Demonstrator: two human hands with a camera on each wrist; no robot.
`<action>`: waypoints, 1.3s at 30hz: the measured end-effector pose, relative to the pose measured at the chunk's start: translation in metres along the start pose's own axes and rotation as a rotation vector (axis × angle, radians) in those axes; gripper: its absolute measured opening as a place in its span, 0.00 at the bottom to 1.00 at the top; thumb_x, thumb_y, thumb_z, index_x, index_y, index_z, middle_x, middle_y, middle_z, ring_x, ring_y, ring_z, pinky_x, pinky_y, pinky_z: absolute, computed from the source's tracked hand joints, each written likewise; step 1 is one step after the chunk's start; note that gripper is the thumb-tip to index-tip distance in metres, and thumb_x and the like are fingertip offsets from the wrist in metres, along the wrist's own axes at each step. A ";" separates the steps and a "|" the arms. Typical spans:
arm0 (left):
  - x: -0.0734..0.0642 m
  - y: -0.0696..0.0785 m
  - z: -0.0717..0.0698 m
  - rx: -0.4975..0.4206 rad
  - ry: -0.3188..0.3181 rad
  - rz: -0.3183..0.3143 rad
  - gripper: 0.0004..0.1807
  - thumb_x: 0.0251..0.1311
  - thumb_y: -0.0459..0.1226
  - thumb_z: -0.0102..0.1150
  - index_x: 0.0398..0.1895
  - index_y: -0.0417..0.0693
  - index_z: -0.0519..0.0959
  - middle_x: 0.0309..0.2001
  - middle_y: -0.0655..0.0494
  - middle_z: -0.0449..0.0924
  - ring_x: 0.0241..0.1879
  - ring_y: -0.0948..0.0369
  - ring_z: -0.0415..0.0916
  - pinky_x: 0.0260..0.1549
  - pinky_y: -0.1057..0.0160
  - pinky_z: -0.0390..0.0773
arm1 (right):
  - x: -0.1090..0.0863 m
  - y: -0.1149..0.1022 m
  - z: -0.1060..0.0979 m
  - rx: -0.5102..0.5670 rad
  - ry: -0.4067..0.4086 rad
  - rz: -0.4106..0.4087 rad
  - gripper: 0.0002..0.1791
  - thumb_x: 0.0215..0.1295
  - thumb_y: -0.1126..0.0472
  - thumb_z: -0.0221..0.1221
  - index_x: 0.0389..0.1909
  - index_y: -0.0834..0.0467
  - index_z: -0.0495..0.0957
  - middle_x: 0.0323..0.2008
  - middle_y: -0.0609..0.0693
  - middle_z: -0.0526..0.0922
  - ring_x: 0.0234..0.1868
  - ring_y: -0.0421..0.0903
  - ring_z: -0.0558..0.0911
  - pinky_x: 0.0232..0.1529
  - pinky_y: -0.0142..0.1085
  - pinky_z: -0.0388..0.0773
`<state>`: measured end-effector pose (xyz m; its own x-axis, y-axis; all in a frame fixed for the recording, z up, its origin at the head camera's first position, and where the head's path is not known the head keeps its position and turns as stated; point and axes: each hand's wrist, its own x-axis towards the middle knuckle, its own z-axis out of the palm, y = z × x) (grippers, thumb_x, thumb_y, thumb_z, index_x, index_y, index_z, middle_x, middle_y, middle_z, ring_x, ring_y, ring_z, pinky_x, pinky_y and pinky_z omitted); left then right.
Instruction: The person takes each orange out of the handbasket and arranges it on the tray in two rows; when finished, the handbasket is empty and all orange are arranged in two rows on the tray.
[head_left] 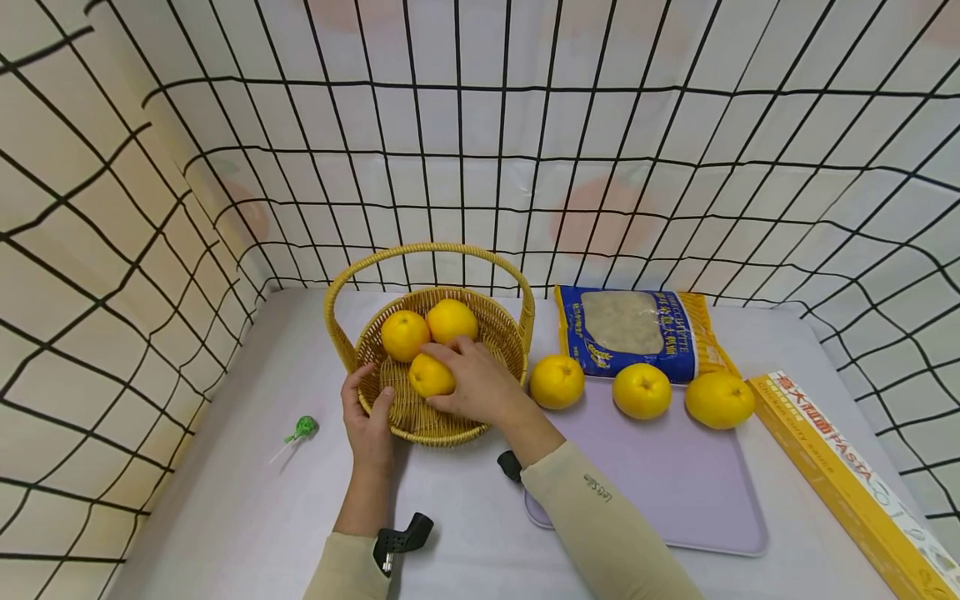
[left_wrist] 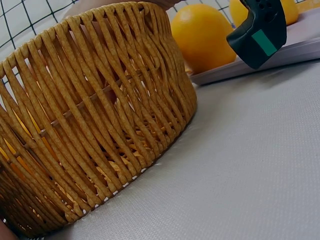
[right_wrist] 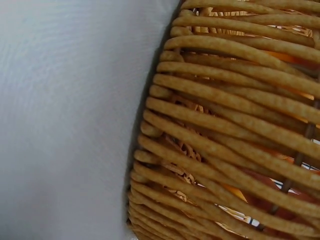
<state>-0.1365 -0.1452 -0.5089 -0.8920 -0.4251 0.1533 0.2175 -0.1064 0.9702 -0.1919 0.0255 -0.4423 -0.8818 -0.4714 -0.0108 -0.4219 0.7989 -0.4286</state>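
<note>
A wicker basket with a tall arched handle stands left of centre on the table. My left hand grips its left rim, thumb on the inner side. Inside the basket, my right hand holds a yellow orange between thumb and fingers. Behind it lie two more oranges, one on the left and another beside it. The left wrist view shows the basket's woven side close up. Similar weave fills the right half of the right wrist view, where the right hand is hidden.
A lilac tray is on the right, with three oranges along its far edge. Behind them lies a blue and yellow pasta bag. A long pasta box sits further right, a green lollipop at left. Black wire mesh surrounds the table.
</note>
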 end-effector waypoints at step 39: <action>0.000 0.000 0.000 0.015 0.006 -0.015 0.24 0.66 0.31 0.51 0.66 0.40 0.67 0.75 0.51 0.59 0.79 0.52 0.50 0.77 0.41 0.50 | -0.009 0.001 -0.007 0.238 0.221 -0.114 0.41 0.56 0.46 0.74 0.71 0.39 0.69 0.69 0.50 0.70 0.67 0.54 0.75 0.66 0.53 0.75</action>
<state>-0.1367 -0.1453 -0.5093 -0.8928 -0.4291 0.1374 0.1979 -0.0995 0.9752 -0.1856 0.0332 -0.4358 -0.8670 -0.4399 0.2341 -0.4825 0.6237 -0.6149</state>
